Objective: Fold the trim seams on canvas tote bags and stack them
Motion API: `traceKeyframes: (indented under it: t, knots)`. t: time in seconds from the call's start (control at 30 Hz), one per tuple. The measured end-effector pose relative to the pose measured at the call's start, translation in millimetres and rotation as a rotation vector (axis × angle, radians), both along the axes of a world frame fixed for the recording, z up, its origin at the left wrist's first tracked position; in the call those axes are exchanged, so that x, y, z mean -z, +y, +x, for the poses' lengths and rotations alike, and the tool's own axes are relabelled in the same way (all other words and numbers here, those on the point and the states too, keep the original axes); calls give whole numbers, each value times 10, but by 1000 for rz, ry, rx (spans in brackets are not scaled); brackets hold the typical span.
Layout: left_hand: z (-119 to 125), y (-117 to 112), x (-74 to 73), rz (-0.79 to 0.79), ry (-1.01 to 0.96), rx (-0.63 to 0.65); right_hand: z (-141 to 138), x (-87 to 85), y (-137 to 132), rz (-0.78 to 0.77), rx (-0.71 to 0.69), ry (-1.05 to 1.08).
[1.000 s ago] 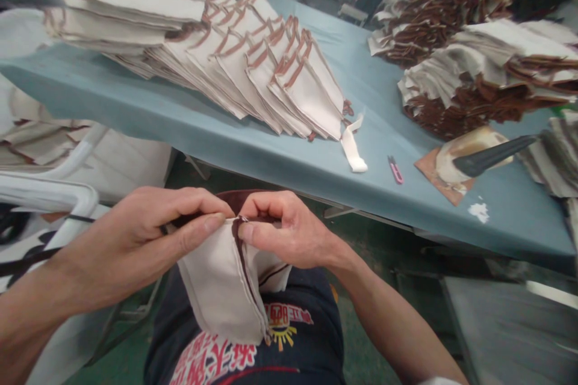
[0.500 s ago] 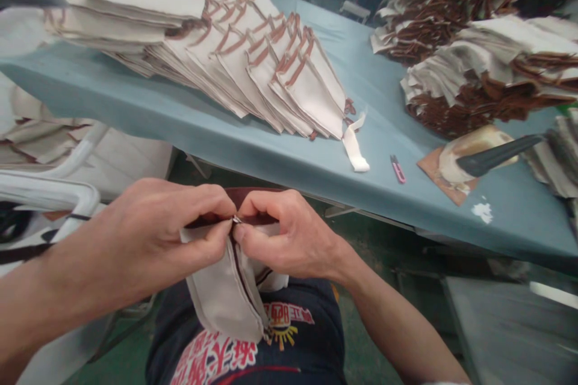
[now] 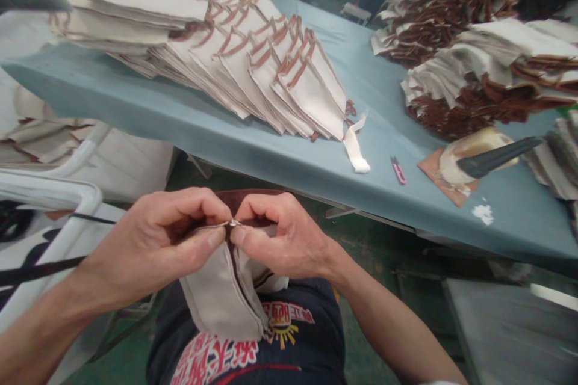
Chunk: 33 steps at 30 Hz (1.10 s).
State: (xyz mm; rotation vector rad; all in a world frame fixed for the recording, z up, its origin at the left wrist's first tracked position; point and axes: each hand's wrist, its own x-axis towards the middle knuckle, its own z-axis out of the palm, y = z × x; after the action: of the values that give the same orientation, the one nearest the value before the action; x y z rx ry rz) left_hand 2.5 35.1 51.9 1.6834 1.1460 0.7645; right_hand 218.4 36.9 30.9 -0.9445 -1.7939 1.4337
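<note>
A cream fabric piece with dark brown trim, perhaps a pouch [image 3: 221, 301], hangs from my fingers over the printed dark apron [image 3: 311, 343] on my lap. My left hand [image 3: 171, 231] pinches its upper edge between thumb and forefinger. Right beside it, my right hand [image 3: 284, 234] pinches the same edge, the fingertips of both hands almost meeting. A small pale bit shows between the fingertips; I cannot make out what it is. Brown material shows behind the hands, and the fingers partly cover the piece's top.
Ahead, a blue-covered table [image 3: 383, 204] carries overlapping cream pieces [image 3: 311, 84], a white strip [image 3: 356, 147], pink thread snips [image 3: 398, 169] and a glue container [image 3: 456, 162] with a black-handled brush [image 3: 497, 156]. Brown-and-cream stacks [image 3: 487, 72] stand at right. A white metal frame [image 3: 85, 192] is at left.
My left hand has shifted slightly down and its wrist has turned a little. The fabric's pinched edge has spread slightly, showing more of the small pale bit. The right hand stays nearly in place.
</note>
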Motion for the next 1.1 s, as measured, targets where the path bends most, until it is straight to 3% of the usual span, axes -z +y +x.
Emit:
traceKeyframes:
  t: [0.4, 0.6, 0.9, 1.1]
  knots:
    - [-17, -1, -13, -16, 8, 9, -23, -34, 18, 35, -25, -44]
    - [-87, -19, -22, 141, 98, 35, -14, -93, -5, 118, -47, -97]
    - [-184, -48, 173, 158, -3, -18, -13, -76, -6, 152, -71, -59]
    - [-238, -70, 272, 93, -5, 35, -18, -54, -5, 189, -39, -56]
